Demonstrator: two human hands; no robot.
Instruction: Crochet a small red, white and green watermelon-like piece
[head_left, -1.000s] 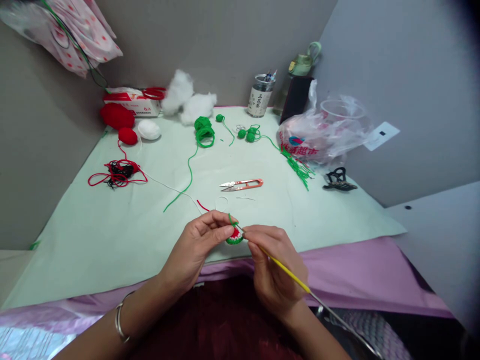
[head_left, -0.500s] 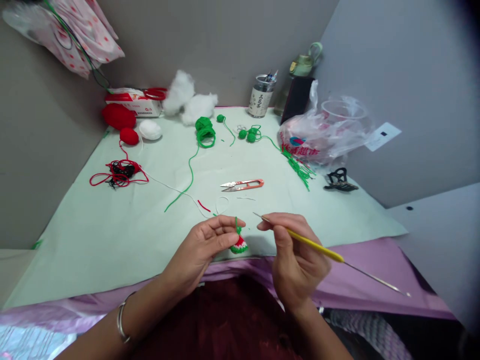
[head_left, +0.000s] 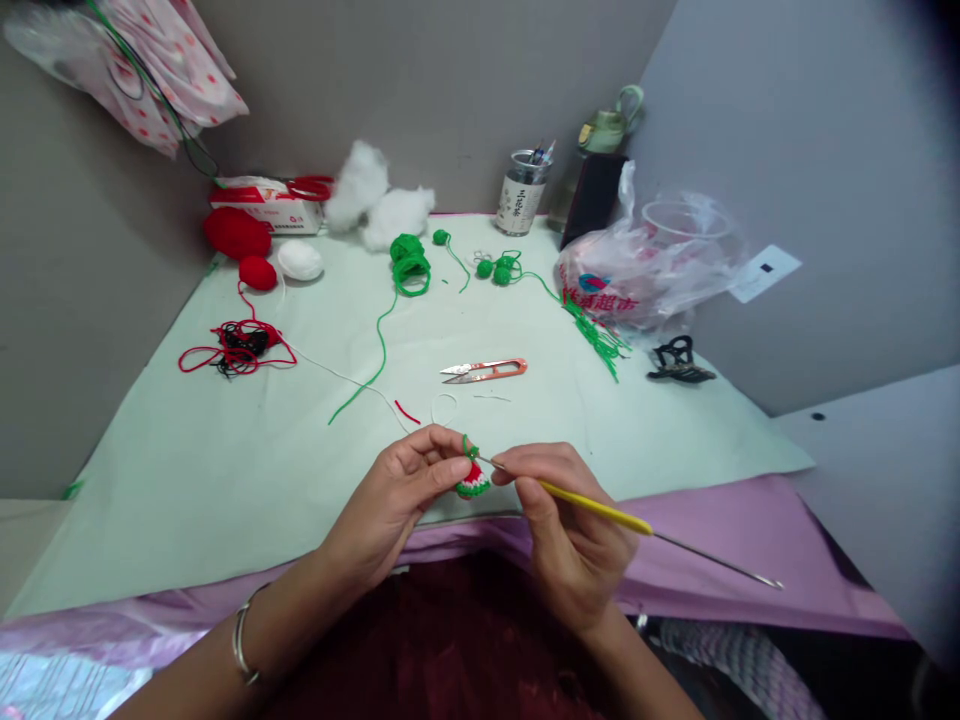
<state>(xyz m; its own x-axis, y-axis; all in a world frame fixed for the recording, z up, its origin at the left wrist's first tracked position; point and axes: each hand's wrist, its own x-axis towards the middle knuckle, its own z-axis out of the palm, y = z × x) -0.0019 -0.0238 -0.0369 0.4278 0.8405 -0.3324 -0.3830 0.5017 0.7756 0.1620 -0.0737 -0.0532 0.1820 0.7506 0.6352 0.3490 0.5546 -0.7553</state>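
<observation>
Between the thumb and fingers of my left hand [head_left: 401, 490] is a small crocheted piece [head_left: 474, 482], red in the middle with a white and green edge. A green yarn loop rises from its top by my fingertips. My right hand [head_left: 574, 530] grips a crochet hook [head_left: 596, 507] with a yellow handle and a metal tip at each end. The hook's near tip meets the green stitches at the top of the piece; whether it passes through a stitch is too small to tell. Orange thread snips [head_left: 487, 371] lie on the table beyond my hands.
Red yarn balls [head_left: 238, 233], a white ball [head_left: 301, 260] and a tangle of red and black yarn [head_left: 244, 347] lie at left. Green yarn [head_left: 410, 265] and white stuffing [head_left: 397, 216] are at the back. A plastic bag [head_left: 607, 275] and a black claw clip [head_left: 679, 360] sit at right.
My right hand has moved left with the crochet hook, bringing its tip from apart to the top of the crocheted piece. My left hand has shifted the piece slightly up and left.
</observation>
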